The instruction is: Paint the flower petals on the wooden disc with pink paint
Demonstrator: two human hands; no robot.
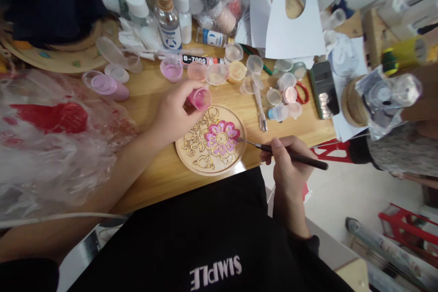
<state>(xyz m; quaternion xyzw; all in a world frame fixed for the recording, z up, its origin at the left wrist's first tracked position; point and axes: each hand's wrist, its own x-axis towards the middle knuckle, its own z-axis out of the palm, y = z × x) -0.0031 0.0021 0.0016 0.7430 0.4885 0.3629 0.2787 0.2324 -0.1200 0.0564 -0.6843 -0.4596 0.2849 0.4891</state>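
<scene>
Wooden tabletop (147, 93) ran across mid-frame, cluttered: bottles at the top, clear plastic bag (51, 146) at left, phone (324, 91) at right, B-7000 tube (195, 59) upper centre with small open cups around and below it. Round wooden disc (191, 154) lay flat just below centre frame, near the table's front edge, carrying raised gold outlines.

My hands were apart. Left hand (176, 107) was closed around a pink cup (201, 99), at the disc's upper edge; couldn't tell if cup touched disc. Right hand (287, 155) gripped a dark-handled tool (304, 160) like a pen, tip at the right-hand petals of the flower (222, 138). Tip too small to call brush or spatula.

Step in hand, my read: working pink into the petals, deeper at the outer ends, lilac inside. Leaf and scroll outlines to the left looked uncoloured, so fill was partial. Next move called for a light load, steady tip, colour kept inside the gold line. Main risk: cup tipping over the bare wood.
</scene>
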